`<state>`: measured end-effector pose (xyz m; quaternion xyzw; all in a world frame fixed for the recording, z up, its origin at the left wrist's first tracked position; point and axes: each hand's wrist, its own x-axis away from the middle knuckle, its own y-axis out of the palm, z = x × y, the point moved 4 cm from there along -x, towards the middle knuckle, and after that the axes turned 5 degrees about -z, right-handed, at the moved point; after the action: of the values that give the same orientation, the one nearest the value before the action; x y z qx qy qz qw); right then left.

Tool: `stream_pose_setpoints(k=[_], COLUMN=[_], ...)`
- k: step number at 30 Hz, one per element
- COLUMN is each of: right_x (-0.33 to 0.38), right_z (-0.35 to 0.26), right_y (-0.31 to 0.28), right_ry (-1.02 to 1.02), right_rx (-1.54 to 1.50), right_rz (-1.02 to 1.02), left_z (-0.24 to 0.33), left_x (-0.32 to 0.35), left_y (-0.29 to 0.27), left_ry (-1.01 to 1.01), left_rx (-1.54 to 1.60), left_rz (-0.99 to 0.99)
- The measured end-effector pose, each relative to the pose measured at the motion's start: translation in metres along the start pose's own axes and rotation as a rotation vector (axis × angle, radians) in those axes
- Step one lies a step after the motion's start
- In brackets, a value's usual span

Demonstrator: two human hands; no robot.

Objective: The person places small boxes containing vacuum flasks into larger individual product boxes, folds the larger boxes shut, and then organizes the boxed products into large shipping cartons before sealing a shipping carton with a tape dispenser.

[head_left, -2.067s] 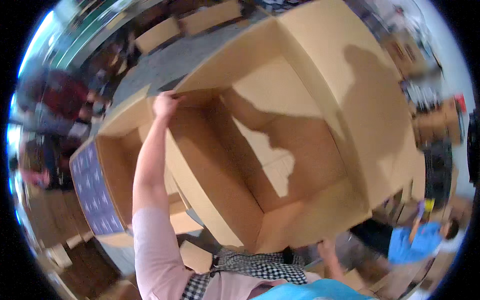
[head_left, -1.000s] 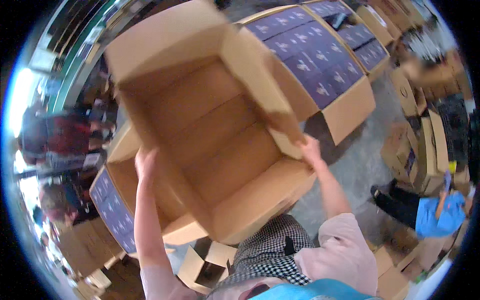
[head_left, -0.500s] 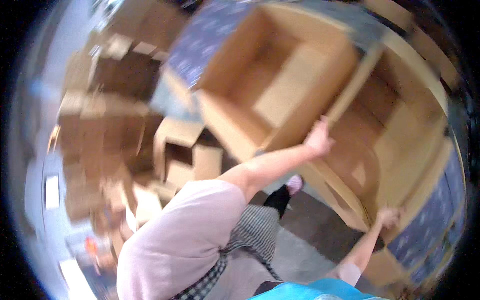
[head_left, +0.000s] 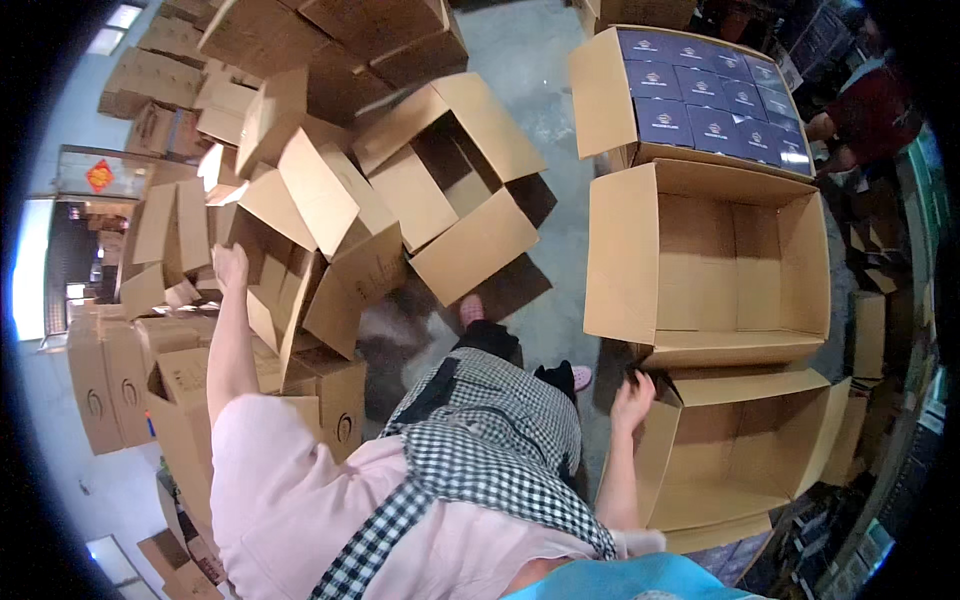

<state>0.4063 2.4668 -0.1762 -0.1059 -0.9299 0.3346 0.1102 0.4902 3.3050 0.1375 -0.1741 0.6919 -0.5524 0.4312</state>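
Observation:
My left hand (head_left: 230,265) reaches out to the left, its fingers closed on the edge of an open cardboard box (head_left: 262,243) among piled cartons. On the other side, my right hand (head_left: 632,400) is beside the corner where two open cartons meet. Its fingers are curled, and a small dark shape shows at the fingertips; I cannot make out what it is. The nearer carton (head_left: 735,445) stands by this hand, its flaps folded out. Just beyond it is an empty carton (head_left: 740,262). A farther carton (head_left: 604,95) is filled with rows of dark blue boxes (head_left: 705,90).
An open carton (head_left: 475,235) with spread flaps stands on the grey floor (head_left: 510,65) ahead. Closed cartons (head_left: 105,375) are stacked at the left. Past the filled carton, another person's arm (head_left: 835,135) shows at the far right.
Both hands have left the carton rims they were touching. My view has turned, putting those cartons at the right. My left hand has swung over to the piled boxes at the left.

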Motion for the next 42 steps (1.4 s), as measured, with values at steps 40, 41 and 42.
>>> stream_pose_setpoints(k=[40,41,42], right_x=[-0.567,-0.571,-0.579], right_z=[-0.382,-0.405,-0.421], right_y=[0.544,0.526,0.512], right_ry=[0.083,0.027,-0.052], right_rx=[0.539,0.597,0.589], right_rz=[-0.903,-0.864,-0.788], left_z=[0.334,0.351,0.363], left_x=[0.196,0.196,0.195], left_y=[0.446,0.458,0.466], left_ry=[-1.522,-1.606,-1.688], left_rx=[1.267,1.278,1.287], left_rz=[-1.406,-1.341,-1.274])
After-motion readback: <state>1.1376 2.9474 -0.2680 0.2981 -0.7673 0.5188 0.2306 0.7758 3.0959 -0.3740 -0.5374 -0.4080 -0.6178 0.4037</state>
